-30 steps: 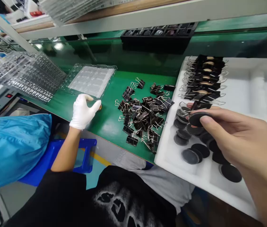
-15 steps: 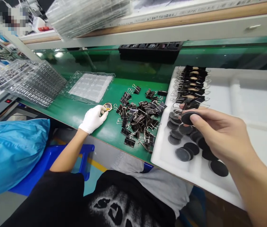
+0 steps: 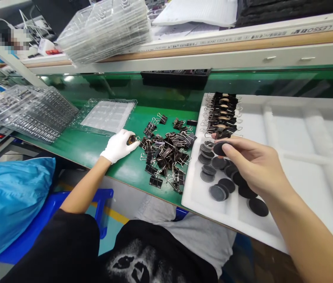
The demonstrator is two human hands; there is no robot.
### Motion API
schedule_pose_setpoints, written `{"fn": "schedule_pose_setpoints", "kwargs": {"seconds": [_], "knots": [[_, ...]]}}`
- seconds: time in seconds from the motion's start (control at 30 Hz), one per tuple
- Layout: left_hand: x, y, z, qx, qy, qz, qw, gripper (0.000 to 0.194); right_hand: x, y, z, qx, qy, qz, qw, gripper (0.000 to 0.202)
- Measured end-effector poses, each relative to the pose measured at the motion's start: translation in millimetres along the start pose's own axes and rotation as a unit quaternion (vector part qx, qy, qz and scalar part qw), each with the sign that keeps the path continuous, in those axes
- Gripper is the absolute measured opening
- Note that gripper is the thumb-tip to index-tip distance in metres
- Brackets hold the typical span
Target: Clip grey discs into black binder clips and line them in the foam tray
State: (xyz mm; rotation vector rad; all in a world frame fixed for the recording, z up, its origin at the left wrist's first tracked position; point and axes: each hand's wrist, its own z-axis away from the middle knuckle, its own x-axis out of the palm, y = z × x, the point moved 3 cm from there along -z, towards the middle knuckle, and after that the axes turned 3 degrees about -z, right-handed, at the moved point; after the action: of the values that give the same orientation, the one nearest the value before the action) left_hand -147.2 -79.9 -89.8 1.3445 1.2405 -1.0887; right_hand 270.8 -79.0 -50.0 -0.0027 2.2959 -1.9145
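Note:
My left hand, in a white glove, pinches a small round part with a dark face and gold-coloured bits, just over the green tabletop. Bare, my right hand holds a black disc between thumb and fingers above the white foam tray. Below it several more black discs lie in the tray, some overlapping. A row of binder clips clamped on tan-edged pieces stands at the tray's back left. Loose black binder clips are heaped between my hands.
A clear plastic tray lies behind my left hand. Stacked clear trays stand at the left, and more clear trays sit on the shelf. A black compartmented box is under the shelf. Blue fabric hangs at the left.
The view has shifted slightly. The round part in my left hand has tilted, its gold rim less visible now. My right hand still holds the disc over the tray.

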Motion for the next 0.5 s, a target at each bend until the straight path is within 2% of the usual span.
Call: {"fn": "schedule_pose_setpoints", "kwargs": {"seconds": [0.1,0.27,0.43,0.5], "knots": [[6.5,-3,-1,-0.001,0.02,0.049,0.999,0.039,0,2,-1,0.002,-0.002,0.004,1.0,0.02],[10.1,-5,1,-0.02,0.051,0.09,0.994,0.048,0,1,-1,0.0,-0.004,0.003,1.0,0.022],[2.2,-3,-2,-0.049,0.08,0.136,0.986,0.054,0,1,-2,-0.028,-0.007,0.01,1.0,0.023],[-6.6,3,-8,-0.067,0.103,0.192,0.974,0.054,0,3,-3,-0.037,-0.014,0.004,0.999,0.023]]}}
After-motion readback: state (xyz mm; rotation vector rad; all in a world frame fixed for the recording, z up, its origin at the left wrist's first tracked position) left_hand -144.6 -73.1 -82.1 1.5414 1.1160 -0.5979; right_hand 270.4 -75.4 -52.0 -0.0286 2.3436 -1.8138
